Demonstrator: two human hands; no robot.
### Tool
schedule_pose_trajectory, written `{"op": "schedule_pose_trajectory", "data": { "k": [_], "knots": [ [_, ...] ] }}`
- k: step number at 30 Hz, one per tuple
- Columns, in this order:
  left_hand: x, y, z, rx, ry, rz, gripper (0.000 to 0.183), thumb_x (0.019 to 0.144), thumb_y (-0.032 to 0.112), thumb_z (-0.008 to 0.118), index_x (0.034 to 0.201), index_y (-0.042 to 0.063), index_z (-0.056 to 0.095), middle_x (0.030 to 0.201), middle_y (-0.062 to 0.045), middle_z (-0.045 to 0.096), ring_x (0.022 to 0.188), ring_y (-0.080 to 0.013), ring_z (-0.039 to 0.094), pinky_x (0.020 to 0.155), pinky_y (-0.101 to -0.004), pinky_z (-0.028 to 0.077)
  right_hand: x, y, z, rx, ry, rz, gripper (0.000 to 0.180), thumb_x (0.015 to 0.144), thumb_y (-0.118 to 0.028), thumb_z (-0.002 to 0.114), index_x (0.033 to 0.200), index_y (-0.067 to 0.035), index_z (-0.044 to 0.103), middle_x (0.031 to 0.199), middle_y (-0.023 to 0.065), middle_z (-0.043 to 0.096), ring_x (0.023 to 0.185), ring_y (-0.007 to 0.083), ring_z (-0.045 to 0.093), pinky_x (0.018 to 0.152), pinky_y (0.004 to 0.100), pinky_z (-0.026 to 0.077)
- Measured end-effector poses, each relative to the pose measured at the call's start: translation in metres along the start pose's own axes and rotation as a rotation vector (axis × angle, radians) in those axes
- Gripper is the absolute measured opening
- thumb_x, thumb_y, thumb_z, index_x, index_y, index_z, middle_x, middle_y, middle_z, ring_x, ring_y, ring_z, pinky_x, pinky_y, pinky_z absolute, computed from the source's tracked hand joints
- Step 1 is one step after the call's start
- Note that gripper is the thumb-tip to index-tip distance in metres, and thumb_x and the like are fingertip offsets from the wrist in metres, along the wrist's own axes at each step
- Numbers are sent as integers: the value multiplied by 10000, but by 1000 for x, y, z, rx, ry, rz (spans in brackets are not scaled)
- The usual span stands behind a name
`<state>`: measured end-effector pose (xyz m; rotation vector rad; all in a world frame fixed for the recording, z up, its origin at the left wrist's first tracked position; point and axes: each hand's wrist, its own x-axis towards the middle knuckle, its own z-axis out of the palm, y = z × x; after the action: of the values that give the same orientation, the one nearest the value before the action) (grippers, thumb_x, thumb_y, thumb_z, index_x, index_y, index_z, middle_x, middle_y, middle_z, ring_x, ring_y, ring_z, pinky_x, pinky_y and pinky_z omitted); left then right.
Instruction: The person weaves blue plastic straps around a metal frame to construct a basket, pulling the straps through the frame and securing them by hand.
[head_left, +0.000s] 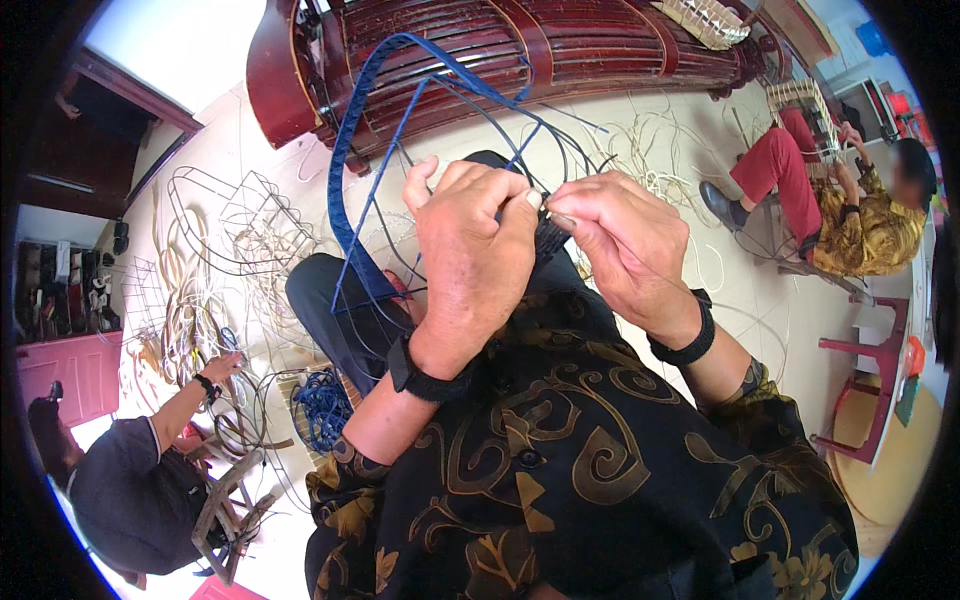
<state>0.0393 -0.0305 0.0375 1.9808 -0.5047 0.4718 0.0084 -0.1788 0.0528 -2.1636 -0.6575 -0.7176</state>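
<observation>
In the head view, my left hand (480, 240) and my right hand (630, 247) meet over my lap, fingertips close together. Both pinch dark strands at the edge of a black woven piece (551, 238), which shows between them and is partly hidden by the fingers. A frame of blue strips (346, 161) with a wide wrapped blue band rises behind and to the left of my left hand. Loose dark strands (574, 154) fan out above the fingertips. A thin strand trails past my right wrist.
A dark red wooden bench (450, 67) stands ahead. Pale strands (660, 150) and wire frames (262, 217) litter the floor. Blue strips (322, 405) lie in a basket at lower left. One person sits at left, near a wooden stool (225, 502); another at right holds a woven basket (806, 101).
</observation>
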Motion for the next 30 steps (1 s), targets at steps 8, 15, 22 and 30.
{"op": "schedule_pose_trajectory", "data": {
  "k": [8, 15, 22, 30],
  "knots": [
    [-2, -4, 0, 62, -88, -35, 53, 760, 93, 661, 746, 47, 640, 702, -41, 615, 754, -192, 576, 987, -387, 271, -1, 4, 2, -6, -6, -33, 120, 754, 44, 638, 860, -11, 623, 785, 119, 648, 699, 250, 622, 609, 314, 497],
    [-4, -6, 6, -3, -44, -19, 22, 747, 56, 629, 728, 47, 638, 664, -60, 587, 766, -221, 566, 984, -413, 254, -4, 5, 3, -9, -4, -31, 108, 762, 21, 646, 863, -12, 622, 790, 118, 647, 698, 253, 622, 609, 317, 498],
    [-2, -4, 2, 1, -56, -26, 30, 744, 65, 634, 719, 48, 632, 662, -57, 586, 763, -219, 568, 983, -410, 255, -7, 4, -2, -2, -19, -17, 110, 765, 20, 652, 868, -8, 625, 789, 121, 647, 689, 248, 618, 610, 315, 494],
    [11, -15, -16, 31, -254, -63, 105, 830, 136, 596, 841, 70, 677, 823, -47, 670, 795, -170, 606, 1028, -401, 251, -23, 7, -35, 416, 88, 379, 152, 868, -23, 600, 997, 46, 639, 868, 118, 671, 746, 157, 627, 664, 267, 503]
  ]
}}
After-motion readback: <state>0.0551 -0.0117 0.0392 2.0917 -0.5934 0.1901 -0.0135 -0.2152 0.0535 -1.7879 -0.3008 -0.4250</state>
